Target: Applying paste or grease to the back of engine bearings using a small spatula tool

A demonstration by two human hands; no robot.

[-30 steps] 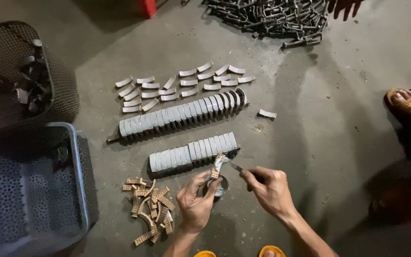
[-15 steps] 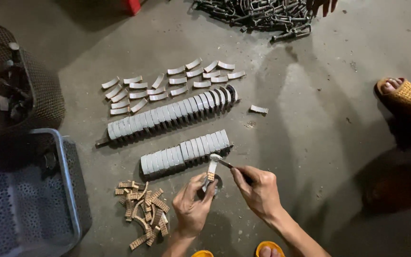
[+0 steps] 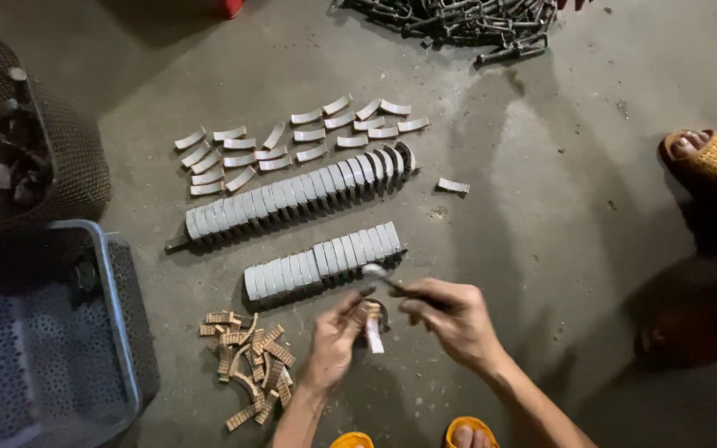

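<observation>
Baskets are sitting at the left edge of the frame: a dark mesh basket [image 3: 39,141] in the upper left holding dark parts, and a blue perforated crate [image 3: 43,332] in the lower left. Right of the crate, a pile of tan ribbed pieces [image 3: 246,365] is lying on the concrete floor [image 3: 541,207]. Above it, 2 rows of curved grey shells are standing on edge, a short row [image 3: 321,264] and a longer row [image 3: 292,195], with loose curved shells [image 3: 292,137] spread flat beyond them.

At lower centre, the left hand [image 3: 334,344] is pinching a small pale piece [image 3: 373,332] upright over a little round tin [image 3: 379,311]. The right hand [image 3: 450,319] is gripping a slim brush-like tool [image 3: 383,275], its tip now lifted clear toward the short row. Half a second ago that tip was lying against the piece, so the stroke on it appears finished and the piece is staying in the left fingers beside the tin.

Further right, a lone shell [image 3: 452,187] is lying apart, a heap of dark metal parts [image 3: 458,25] is filling the top, and another person's sandalled foot [image 3: 703,153] is resting at the right edge.
</observation>
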